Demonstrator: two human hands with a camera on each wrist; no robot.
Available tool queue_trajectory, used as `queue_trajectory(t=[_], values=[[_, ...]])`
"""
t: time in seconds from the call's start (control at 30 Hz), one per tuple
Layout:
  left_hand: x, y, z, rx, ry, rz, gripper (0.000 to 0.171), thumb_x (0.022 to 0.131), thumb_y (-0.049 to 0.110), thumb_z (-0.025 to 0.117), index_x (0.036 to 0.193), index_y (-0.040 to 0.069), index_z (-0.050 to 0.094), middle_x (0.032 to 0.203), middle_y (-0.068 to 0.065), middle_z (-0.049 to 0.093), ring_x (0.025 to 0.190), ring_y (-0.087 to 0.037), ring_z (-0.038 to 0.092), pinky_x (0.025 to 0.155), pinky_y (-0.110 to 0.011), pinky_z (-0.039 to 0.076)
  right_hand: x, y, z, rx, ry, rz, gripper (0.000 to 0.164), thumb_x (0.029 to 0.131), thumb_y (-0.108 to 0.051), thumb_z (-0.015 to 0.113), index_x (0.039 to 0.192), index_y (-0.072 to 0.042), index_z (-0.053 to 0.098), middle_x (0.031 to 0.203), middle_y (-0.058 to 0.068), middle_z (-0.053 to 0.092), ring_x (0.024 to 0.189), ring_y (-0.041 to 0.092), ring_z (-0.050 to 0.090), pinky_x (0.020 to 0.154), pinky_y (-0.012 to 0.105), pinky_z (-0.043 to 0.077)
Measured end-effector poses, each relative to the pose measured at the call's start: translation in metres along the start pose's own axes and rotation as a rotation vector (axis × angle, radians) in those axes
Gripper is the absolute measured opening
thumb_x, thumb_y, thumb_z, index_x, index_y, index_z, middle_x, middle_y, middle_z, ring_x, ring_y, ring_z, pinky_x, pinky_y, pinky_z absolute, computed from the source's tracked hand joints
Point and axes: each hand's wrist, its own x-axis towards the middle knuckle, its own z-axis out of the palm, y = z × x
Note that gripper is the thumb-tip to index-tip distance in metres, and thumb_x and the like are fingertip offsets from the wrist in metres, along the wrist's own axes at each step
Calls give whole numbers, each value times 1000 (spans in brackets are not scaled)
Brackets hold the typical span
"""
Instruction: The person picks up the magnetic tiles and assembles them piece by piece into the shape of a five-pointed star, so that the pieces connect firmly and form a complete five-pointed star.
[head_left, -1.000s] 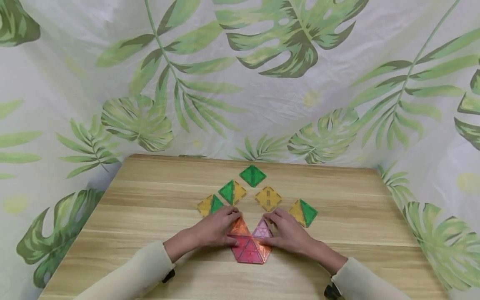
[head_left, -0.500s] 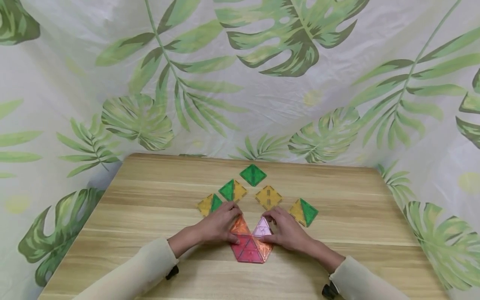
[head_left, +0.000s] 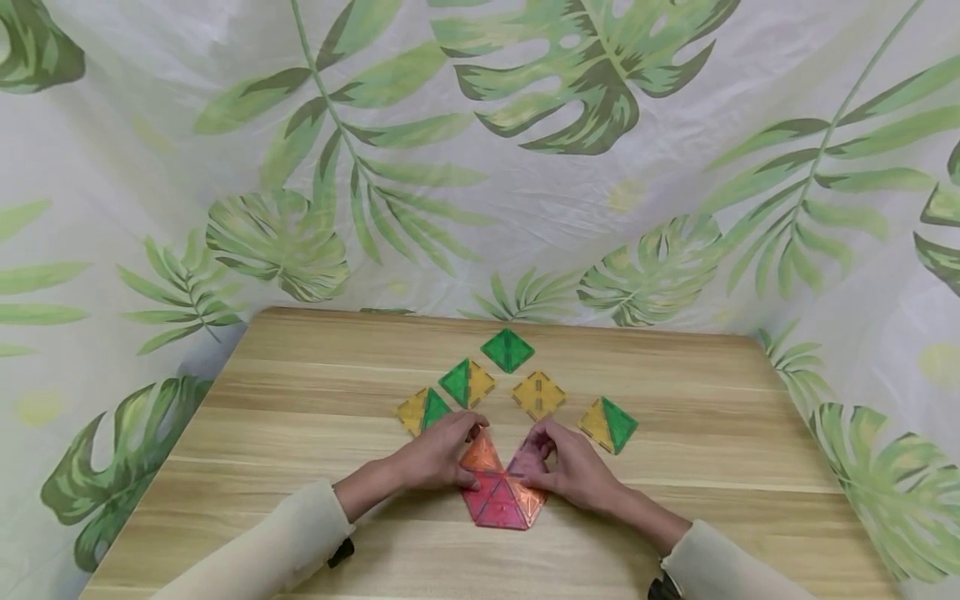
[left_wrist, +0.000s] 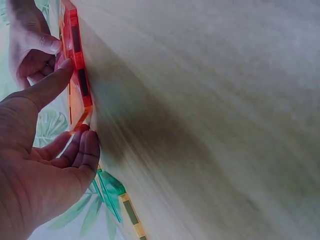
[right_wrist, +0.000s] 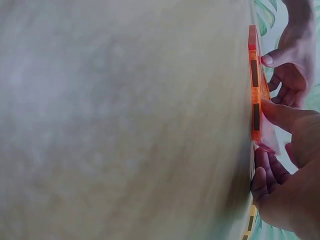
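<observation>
In the head view, the left hand [head_left: 433, 457] bends round the outer side of an orange triangle [head_left: 482, 452], its thumb reaching a red triangle just below, while the right hand [head_left: 581, 471] pinches a purple triangle [head_left: 525, 463], fingers curled at the tip and thumb low near a second orange triangle [head_left: 529, 500]. The tiles meet around one centre point, leaving a wedge gap between the two upper ones, so the partial hexagon sits squarely between the hands on the table [head_left: 315, 375]. A likely slip here is uneven pressure: if either hand pushes inward or lifts harder than the other, the joined edges could fold or part at the centre. Beyond lie a yellow diamond [head_left: 538, 396], a green diamond [head_left: 507, 350] and green-and-yellow pairs; the left knuckles are near one pair and could nudge it if that hand swings outward. From the left wrist, the thumb presses the red edge [left_wrist: 79, 75] and the fingertips curl at the orange end — a narrow hold. From the right wrist, the thumb touches the orange edge [right_wrist: 255, 95], fingers bent by the purple tip; whether the tiles lie fully flat I cannot tell.
</observation>
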Motion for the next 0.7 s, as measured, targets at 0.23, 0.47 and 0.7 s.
queue_trajectory(t=[0.23,0.47,0.7], values=[[-3,-6,-4,-175,-54,16,54,80,10,94,123,4,62,120,-10,63,109,-26,60,93,-38,54,-2,-2,-2,73,-23,7,35,78,-11,96,106,-15,75,105,-3,72,91,13,67,74,28,58],[-3,-12,-10,-407,-120,-34,42,92,4,82,128,-1,62,129,-14,60,116,-28,62,98,-43,58,-3,-1,-5,178,-56,33,37,79,-5,93,110,-12,74,109,2,70,96,20,69,82,33,62],[-3,-15,-12,-524,-146,-37,45,96,0,76,136,0,58,139,-17,54,123,-33,62,103,-47,56,-3,0,-8,329,-96,106,45,83,3,87,123,-9,69,120,11,65,103,26,71,86,33,63]])
